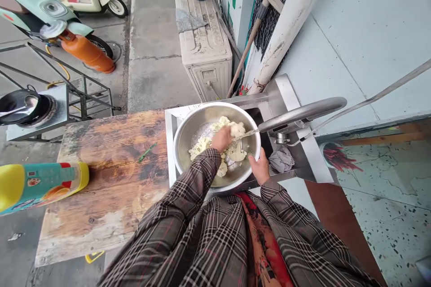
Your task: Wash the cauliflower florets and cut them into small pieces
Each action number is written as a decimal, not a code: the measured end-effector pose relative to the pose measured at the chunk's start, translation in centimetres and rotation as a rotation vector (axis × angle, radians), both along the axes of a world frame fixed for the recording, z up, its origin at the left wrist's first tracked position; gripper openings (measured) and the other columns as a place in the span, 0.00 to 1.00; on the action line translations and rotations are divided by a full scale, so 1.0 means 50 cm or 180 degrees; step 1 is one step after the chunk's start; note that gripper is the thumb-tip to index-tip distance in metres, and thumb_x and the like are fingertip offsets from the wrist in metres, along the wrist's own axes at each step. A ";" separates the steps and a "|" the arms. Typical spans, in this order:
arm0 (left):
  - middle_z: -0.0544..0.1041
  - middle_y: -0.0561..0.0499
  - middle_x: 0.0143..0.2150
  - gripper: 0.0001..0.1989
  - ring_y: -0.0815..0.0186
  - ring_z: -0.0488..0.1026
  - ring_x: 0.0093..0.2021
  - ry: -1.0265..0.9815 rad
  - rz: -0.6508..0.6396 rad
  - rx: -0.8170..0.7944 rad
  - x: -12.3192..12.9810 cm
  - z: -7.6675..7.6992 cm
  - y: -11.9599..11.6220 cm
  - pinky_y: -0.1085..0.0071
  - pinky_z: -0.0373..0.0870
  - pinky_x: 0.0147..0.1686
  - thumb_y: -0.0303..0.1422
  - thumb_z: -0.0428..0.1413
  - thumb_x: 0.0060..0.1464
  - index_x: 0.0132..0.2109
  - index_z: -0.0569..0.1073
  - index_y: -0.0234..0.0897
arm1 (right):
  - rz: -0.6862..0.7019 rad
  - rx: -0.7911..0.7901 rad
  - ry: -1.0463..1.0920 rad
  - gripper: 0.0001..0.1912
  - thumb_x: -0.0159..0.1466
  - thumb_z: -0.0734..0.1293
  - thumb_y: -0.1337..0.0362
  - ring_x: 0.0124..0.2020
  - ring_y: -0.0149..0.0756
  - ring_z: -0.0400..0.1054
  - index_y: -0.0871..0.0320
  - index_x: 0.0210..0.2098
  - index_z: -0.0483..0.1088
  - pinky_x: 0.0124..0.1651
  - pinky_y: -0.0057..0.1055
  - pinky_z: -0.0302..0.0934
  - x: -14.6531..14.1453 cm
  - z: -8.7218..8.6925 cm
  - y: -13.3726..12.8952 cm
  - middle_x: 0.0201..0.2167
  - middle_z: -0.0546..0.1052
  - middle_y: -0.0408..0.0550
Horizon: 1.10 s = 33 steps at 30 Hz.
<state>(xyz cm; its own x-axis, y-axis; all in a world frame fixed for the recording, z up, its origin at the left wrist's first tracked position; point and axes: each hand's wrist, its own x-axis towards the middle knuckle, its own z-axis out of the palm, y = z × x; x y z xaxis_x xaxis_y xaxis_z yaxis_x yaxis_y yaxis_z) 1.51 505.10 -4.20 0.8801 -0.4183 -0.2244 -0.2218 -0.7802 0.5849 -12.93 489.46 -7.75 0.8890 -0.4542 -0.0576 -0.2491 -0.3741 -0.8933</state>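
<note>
Had one long counter of scorched brown wood (114,148) butted up against one grey stainless-steel sink (316,157), probably to give a flat surface beside the water. Had one wide, round silver metal bowl (188,130) resting at the sink's near left part, likely to sit within reach of one curved steel tap (286,119) and catch its flow; could not tell from above exactly how supported. Found one yellow plastic bottle with a teal label (50,184) at the counter's left end, well apart from the bowl. Counted two bare hands at the bowl. Reached the left hand (221,140) in over the rim, with the grip apparently closed in a pinch on one creamy-white cauliflower floret (238,129), seemingly to hold it right in the water; could not make out each finger, owing to blur. Clasped the rim in the right hand (260,167), thumb along the top and fingers outside, probably to steady the bowl against the other hand's movement. Saw one crumpled grey cloth (282,160) lying in the sink just beyond the right hand, away from the stream. Counted at least four more cauliflower pieces (236,154) loose inside the bowl, likely contained by its high wall. Noticed one thin green strip (147,153) on the counter, apart from the bowl.
</note>
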 end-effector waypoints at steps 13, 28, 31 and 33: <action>0.36 0.38 0.73 0.42 0.34 0.35 0.70 -0.0545 -0.0866 0.0329 -0.160 -0.017 0.037 0.40 0.43 0.64 0.50 0.61 0.47 0.66 0.60 0.44 | -0.0183 0.0054 0.0222 0.29 0.55 0.63 0.59 0.44 0.49 0.72 0.59 0.56 0.61 0.47 0.44 0.67 -0.001 -0.006 0.001 0.46 0.77 0.57; 0.64 0.38 0.63 0.23 0.55 0.65 0.61 -0.0339 0.0115 -0.0199 0.003 -0.014 0.092 0.55 0.67 0.56 0.27 0.47 0.60 0.62 0.65 0.35 | -0.0096 0.0241 0.0181 0.25 0.56 0.64 0.58 0.41 0.47 0.73 0.56 0.53 0.62 0.45 0.43 0.67 -0.010 -0.020 -0.004 0.43 0.78 0.54; 0.60 0.36 0.66 0.28 0.52 0.60 0.65 -0.0400 0.0450 -0.0012 0.014 -0.001 0.170 0.54 0.61 0.61 0.34 0.50 0.60 0.66 0.57 0.33 | -0.0159 0.0162 0.0237 0.28 0.54 0.64 0.58 0.42 0.48 0.73 0.57 0.54 0.62 0.47 0.45 0.66 -0.009 -0.015 -0.001 0.44 0.77 0.56; 0.51 0.31 0.70 0.37 0.43 0.58 0.65 -0.0047 0.0665 0.0403 -0.022 -0.007 0.197 0.49 0.60 0.59 0.42 0.57 0.54 0.67 0.55 0.34 | -0.0222 0.0121 0.0236 0.29 0.54 0.64 0.58 0.45 0.49 0.72 0.58 0.55 0.61 0.49 0.46 0.65 -0.009 -0.015 0.001 0.46 0.76 0.58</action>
<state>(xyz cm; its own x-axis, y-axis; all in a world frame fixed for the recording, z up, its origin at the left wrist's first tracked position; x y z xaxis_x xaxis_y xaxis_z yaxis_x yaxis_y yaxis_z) 0.40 514.93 -4.56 0.9482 -0.1962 -0.2499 -0.0556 -0.8769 0.4774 -13.39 489.53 -8.50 0.8480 -0.5110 -0.1404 -0.3392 -0.3197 -0.8847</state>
